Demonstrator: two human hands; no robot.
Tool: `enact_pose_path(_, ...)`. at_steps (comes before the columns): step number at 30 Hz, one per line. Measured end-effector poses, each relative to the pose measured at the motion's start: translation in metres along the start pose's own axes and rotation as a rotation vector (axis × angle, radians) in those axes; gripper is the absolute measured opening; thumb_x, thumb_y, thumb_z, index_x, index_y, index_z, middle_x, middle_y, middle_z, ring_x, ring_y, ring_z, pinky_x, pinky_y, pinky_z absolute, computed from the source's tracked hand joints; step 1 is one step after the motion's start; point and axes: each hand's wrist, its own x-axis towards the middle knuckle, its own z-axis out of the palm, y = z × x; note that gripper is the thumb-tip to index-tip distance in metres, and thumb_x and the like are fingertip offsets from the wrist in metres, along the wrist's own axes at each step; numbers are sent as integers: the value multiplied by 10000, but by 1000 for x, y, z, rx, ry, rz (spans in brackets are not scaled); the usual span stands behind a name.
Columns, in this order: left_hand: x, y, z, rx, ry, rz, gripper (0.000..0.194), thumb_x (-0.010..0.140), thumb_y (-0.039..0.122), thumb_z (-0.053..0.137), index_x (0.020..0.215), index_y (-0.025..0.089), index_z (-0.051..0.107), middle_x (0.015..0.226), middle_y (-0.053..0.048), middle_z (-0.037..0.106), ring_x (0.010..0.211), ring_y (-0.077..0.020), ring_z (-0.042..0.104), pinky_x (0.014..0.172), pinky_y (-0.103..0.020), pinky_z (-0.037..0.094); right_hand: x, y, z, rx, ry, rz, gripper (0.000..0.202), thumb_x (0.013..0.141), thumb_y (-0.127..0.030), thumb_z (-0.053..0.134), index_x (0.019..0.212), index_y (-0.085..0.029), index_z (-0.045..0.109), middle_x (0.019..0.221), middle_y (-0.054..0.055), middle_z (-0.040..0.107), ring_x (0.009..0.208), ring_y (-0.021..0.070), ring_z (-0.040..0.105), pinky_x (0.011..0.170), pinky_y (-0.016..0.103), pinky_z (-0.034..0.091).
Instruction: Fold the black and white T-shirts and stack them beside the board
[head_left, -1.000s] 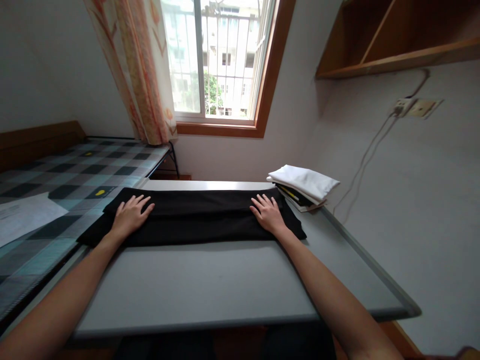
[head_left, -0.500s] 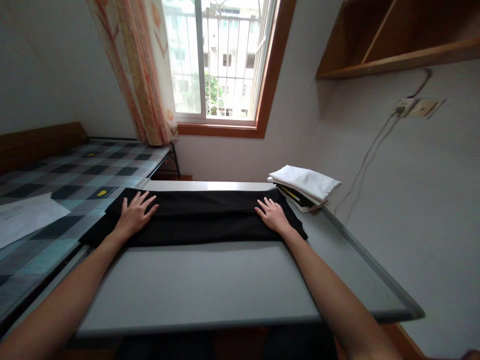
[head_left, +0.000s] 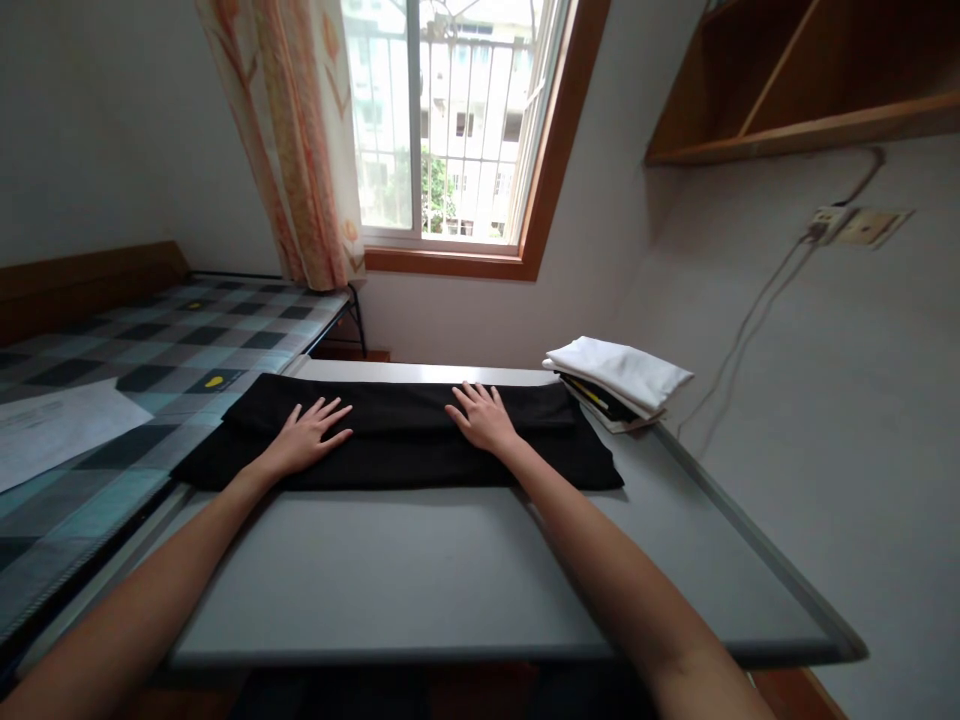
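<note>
Both hands have slid inward since the earlier frame: left hand (head_left: pixel 309 438) and right hand (head_left: pixel 482 415) lie flat, fingers spread, gripping nothing, on the long folded black cloth (head_left: pixel 397 432) across the grey desk (head_left: pixel 420 575). Cloth looks soft, light, limp; best pinched at its ends.

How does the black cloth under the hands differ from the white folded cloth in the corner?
The black cloth lies long across the table, its left end hanging past the edge; the white cloth is a compact bundle atop a small stack. Both hands, left hand and right hand, press the black cloth; the white cloth is untouched. Both are folded.
</note>
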Motion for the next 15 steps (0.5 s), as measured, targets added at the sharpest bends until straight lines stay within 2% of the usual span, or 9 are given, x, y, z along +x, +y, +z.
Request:
enact_pose_path(4,-2,5,-4,5,-18,-47,608,943,555,309,1498,307,319,1583,-52,243,1466,-324,161,1110,-670,76,26,-25,13,76,-128,35,713,949,-651,176,1502,-234,346,1589,85,238,1456,311,184,1158,557,92)
enact_pose_path(7,-2,7,-7,-4,-37,-71,609,942,563,311,1500,320,307,1586,-49,234,1465,-336,156,1097,-690,78,28,-22,19,69,-206,40,740,930,-684,178,1506,-245,332,1604,87,186,1470,302,129,1156,570,52)
enact_pose_path(10,-2,7,-7,-14,-42,-77,615,937,582,308,1499,332,305,1587,-43,231,1463,-339,161,1103,-681,80,21,-4,18,56,-228,30,737,930,-686,167,1515,-260,307,1608,91,165,1476,270,116,1160,551,62)
enact_pose_path(15,-1,5,-6,-21,-45,-76,620,934,591,304,1499,336,303,1590,-35,223,1466,-327,159,1111,-669,79,-2,45,6,-65,-215,42,703,946,-658,146,1513,-277,310,1606,76,182,1475,248,130,1170,497,95)
